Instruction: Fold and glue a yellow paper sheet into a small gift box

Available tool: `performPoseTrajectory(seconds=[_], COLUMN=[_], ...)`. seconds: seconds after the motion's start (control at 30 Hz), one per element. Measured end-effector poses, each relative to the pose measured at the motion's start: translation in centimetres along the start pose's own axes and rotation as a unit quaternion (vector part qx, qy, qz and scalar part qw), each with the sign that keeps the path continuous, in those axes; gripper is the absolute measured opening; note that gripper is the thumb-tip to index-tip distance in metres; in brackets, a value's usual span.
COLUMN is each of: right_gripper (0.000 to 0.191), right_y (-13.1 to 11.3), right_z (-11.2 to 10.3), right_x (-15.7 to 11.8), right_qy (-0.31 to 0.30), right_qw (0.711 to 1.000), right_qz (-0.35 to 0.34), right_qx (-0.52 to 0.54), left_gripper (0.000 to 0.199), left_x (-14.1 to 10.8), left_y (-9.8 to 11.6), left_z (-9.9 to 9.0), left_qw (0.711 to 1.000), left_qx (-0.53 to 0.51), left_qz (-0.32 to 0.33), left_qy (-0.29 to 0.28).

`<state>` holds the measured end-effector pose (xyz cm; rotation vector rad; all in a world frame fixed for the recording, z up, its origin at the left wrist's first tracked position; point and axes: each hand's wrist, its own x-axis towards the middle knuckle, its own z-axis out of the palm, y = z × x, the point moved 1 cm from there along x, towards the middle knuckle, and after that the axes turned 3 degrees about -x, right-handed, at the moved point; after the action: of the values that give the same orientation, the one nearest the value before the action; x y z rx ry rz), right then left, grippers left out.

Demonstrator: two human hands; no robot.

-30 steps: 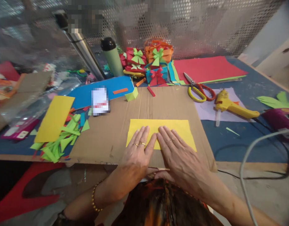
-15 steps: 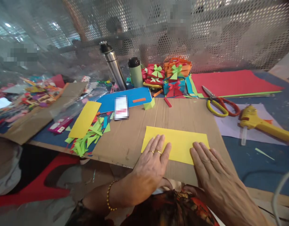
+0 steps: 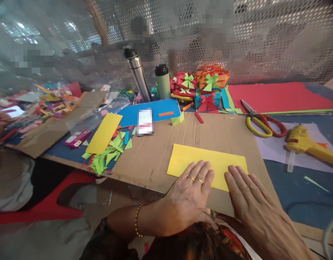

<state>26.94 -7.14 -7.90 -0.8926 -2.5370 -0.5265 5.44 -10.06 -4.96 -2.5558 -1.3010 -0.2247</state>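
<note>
Evidently the yellow sheet [image 3: 217, 165] lies beneath your fingertips, left hand [image 3: 189, 193] and right hand [image 3: 254, 198] flat, fingers held close together. Looks light, fairly stiff, easily creased; best taken, likely, by the far edge, just beyond your fingers

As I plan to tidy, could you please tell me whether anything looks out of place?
Green offcuts lie jumbled left of the cardboard, and a pale sliver looks stray near the glue gun, away from that jumble. The yellow sheet under the left hand and right hand shows no visible tear.
</note>
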Motion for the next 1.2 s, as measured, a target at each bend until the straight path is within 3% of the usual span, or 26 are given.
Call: performPoseTrajectory(seconds=[0.17, 0.27, 0.37, 0.53, 0.6, 0.73, 0.87, 1.0, 1.2], right_gripper=[0.09, 0.088, 0.088, 0.083, 0.083, 0.086, 0.082, 0.083, 0.084], right_y=[0.0, 0.1, 0.1, 0.1, 0.2, 0.1, -0.1, 0.4, 1.7], right_z=[0.4, 0.4, 0.1, -0.5, -0.4, 0.0, -0.4, -1.4, -2.9], right_x=[-0.1, 0.1, 0.3, 0.7, 0.7, 0.3, 0.5, 0.8, -2.2], right_qy=[0.003, 0.005, 0.008, 0.004, 0.011, 0.014, -0.005, -0.034, -0.04], right_qw=[1.0, 1.0, 1.0, 1.0, 0.999, 1.0, 1.0, 0.999, 0.998], right_qz=[0.005, -0.004, -0.008, -0.026, -0.03, -0.027, 0.006, -0.011, 0.057], right_qx=[-0.005, -0.01, -0.013, -0.015, -0.019, -0.007, 0.012, 0.01, 0.004], left_gripper=[0.119, 0.127, 0.129, 0.12, 0.115, 0.111, 0.115, 0.12, 0.117], left_x=[-3.7, -5.8, -6.7, -4.0, -2.0, 0.7, 0.7, 0.2, 0.3], left_y=[-2.4, -3.5, -4.2, -3.4, -2.1, 0.0, 0.0, -0.5, -0.5], left_z=[0.6, 0.7, 0.3, -1.5, -1.9, -1.0, 0.2, 0.9, 1.7], left_qw=[0.999, 0.997, 0.994, 0.989, 0.991, 0.999, 0.999, 0.999, 0.998], left_qx=[0.014, 0.025, 0.034, 0.014, 0.002, -0.038, -0.037, -0.046, -0.062], left_qz=[-0.041, -0.075, -0.102, -0.131, -0.096, -0.008, 0.005, 0.006, 0.011], left_qy=[0.022, 0.007, 0.011, 0.062, 0.088, 0.036, -0.009, -0.009, -0.004])
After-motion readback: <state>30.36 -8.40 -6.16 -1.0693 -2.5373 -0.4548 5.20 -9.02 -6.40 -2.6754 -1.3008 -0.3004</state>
